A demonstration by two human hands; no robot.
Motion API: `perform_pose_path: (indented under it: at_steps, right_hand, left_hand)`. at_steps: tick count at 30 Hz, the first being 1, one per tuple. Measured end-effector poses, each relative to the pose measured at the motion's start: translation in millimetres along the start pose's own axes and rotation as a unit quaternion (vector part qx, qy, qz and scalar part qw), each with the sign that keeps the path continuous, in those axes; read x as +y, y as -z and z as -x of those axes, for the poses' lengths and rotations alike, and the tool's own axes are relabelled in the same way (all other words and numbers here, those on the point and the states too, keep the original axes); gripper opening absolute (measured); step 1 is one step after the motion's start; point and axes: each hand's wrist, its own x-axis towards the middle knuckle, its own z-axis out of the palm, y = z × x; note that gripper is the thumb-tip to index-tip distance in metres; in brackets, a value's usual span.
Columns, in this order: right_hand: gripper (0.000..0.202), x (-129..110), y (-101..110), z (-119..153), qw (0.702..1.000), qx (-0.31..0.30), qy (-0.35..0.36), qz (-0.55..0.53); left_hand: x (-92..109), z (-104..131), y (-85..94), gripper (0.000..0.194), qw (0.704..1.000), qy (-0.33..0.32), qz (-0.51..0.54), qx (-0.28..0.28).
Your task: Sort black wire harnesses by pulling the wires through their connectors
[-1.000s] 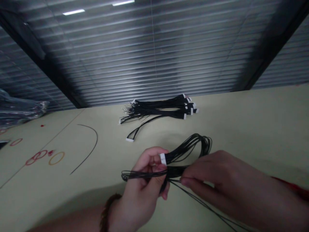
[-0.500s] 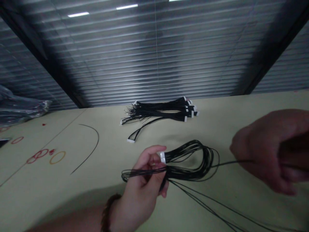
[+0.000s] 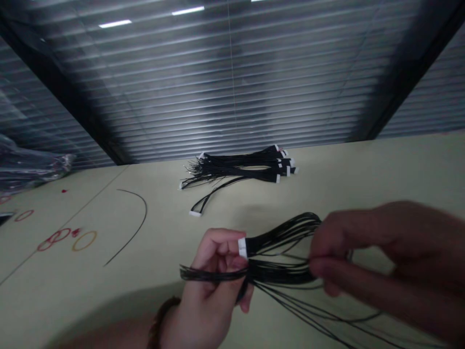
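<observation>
My left hand (image 3: 218, 286) is closed round a looped bundle of thin black wires (image 3: 279, 271), with a white connector (image 3: 242, 247) beside its index fingertip and thumb. A short end of the bundle sticks out to the left across my palm. Several loose wires trail from below the thumb toward the lower right. At the bundle's right-hand loop, my right hand (image 3: 378, 266) pinches the black wires between thumb and fingers. The fingers hide the end of the loop, and I cannot tell how many wires they hold.
Beyond my hands lies a pile of black wire harnesses (image 3: 240, 167) with white connectors. At left are a single curved wire (image 3: 145, 213), red rubber bands (image 3: 54, 239), a yellow rubber band (image 3: 85, 241) and clear plastic wrapping (image 3: 32, 165). Window blinds (image 3: 232, 72) stand behind the table.
My right hand has come left from the far right, where it drew out one wire, to the looped bundle. My left hand keeps its hold, slightly lower.
</observation>
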Motion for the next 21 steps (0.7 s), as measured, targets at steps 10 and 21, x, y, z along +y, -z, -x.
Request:
perform_pose_path:
  at_steps: [10,21]
  right_hand:
    - [0.033,-32,-31,2,0.997,-0.037,0.062,0.003]
    - [0.025,-36,-29,5,0.993,-0.055,0.104,-0.018]
  left_hand:
    - [-1,4,-2.9,0.017,1.000,-0.006,0.015,-0.017]
    - [0,6,-2.8,0.016,0.999,-0.003,0.004,-0.034]
